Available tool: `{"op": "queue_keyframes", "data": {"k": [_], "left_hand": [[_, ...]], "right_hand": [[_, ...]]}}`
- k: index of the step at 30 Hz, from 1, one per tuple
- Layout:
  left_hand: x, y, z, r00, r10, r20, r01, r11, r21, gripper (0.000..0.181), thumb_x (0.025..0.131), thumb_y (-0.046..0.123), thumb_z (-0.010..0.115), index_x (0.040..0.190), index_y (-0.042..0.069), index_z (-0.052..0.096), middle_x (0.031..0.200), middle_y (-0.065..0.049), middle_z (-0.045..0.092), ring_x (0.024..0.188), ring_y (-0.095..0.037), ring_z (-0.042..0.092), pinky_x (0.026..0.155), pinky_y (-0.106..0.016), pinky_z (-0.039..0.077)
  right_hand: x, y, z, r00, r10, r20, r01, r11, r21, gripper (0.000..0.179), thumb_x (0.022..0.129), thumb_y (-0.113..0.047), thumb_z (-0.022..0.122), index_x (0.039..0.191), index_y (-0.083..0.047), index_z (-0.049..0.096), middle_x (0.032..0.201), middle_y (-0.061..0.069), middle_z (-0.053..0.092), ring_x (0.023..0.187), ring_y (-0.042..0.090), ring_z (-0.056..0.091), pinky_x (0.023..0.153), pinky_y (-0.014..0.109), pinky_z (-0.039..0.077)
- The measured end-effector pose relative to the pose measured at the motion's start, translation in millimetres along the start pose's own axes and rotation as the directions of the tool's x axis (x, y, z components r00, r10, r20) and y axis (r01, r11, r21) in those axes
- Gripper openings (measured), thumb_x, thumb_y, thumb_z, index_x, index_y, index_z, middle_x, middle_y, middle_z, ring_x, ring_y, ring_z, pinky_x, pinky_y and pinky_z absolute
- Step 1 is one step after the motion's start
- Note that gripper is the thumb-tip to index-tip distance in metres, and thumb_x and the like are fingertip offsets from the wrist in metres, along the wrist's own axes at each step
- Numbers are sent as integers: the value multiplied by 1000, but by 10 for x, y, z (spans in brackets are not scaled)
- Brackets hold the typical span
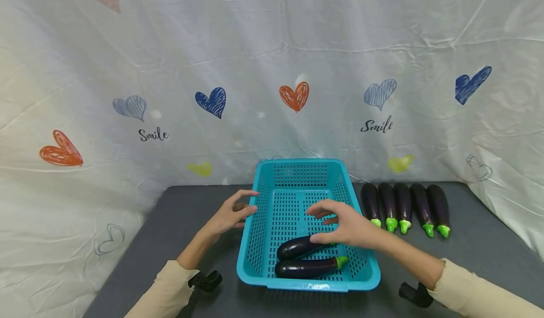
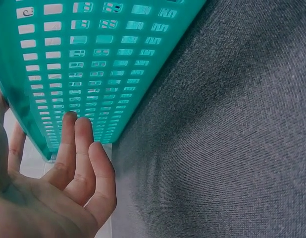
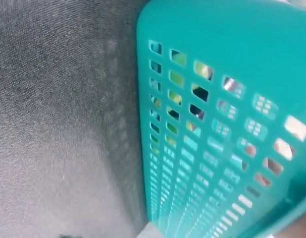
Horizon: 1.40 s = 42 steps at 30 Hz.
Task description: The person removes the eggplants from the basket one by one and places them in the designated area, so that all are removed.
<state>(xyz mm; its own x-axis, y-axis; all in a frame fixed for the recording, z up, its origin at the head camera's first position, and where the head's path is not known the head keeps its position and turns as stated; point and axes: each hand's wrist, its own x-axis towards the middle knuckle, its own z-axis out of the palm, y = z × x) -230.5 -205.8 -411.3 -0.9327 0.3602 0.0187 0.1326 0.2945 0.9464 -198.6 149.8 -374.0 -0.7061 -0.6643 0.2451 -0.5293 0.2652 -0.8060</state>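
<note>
A blue plastic basket (image 1: pixel 316 285) with slotted walls stands on the dark table, and two eggplants (image 1: pixel 301 269) lie crosswise near its front. My right hand (image 1: pixel 344 226) reaches over the right rim, fingers spread apart. Its thumb overlaps the rear eggplant (image 1: pixel 293 248) in the head view, hiding part of it near the stem. My left hand (image 1: pixel 231 212) is at the left rim, fingers relaxed. In the left wrist view several left fingers (image 2: pixel 76 153) lie along the basket's outer slotted wall (image 2: pixel 88 64). The right wrist view is mostly the basket's right wall (image 3: pixel 192 119).
Several eggplants (image 1: pixel 403 207) lie in a row on the table (image 1: pixel 425 261) right of the basket, green stem ends toward me. A white curtain (image 1: pixel 255 48) printed with hearts hangs right behind the table. Dark wrist-worn devices (image 1: pixel 205 281) sit at both sleeves.
</note>
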Motion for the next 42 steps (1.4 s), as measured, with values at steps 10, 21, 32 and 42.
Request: {"op": "queue_keyframes", "data": {"k": [10,21,32,42], "left_hand": [[14,-2,11,1000,-15,-10,15,1000,6,51,103,32,65,150,26,47,134,-16,59,120,-34,59,92,-54,52],[14,2,18,1000,-10,2,10,1000,1,51,103,32,65,150,26,47,136,-16,58,120,-33,59,92,-55,51],[26,30,7,1000,6,2,-6,1000,10,51,103,31,65,150,23,47,130,-17,61,111,-31,62,89,-52,53],[16,-1,10,1000,5,-1,-5,1000,15,51,103,32,65,150,24,47,136,-19,57,122,-35,57,92,-55,51]], "right_hand": [[115,43,173,998,34,50,-28,993,-118,58,85,-30,86,133,-8,61,132,6,60,117,38,56,95,56,49],[261,124,348,985,105,140,-83,985,-154,65,81,-26,90,134,-3,60,132,9,60,117,38,55,94,57,49],[364,159,404,976,124,179,-95,982,-162,59,79,-20,91,129,-3,65,127,9,63,114,34,58,93,53,50],[355,210,394,976,75,205,-68,997,-39,49,81,-11,88,124,2,69,124,16,67,114,38,60,96,54,49]]}}
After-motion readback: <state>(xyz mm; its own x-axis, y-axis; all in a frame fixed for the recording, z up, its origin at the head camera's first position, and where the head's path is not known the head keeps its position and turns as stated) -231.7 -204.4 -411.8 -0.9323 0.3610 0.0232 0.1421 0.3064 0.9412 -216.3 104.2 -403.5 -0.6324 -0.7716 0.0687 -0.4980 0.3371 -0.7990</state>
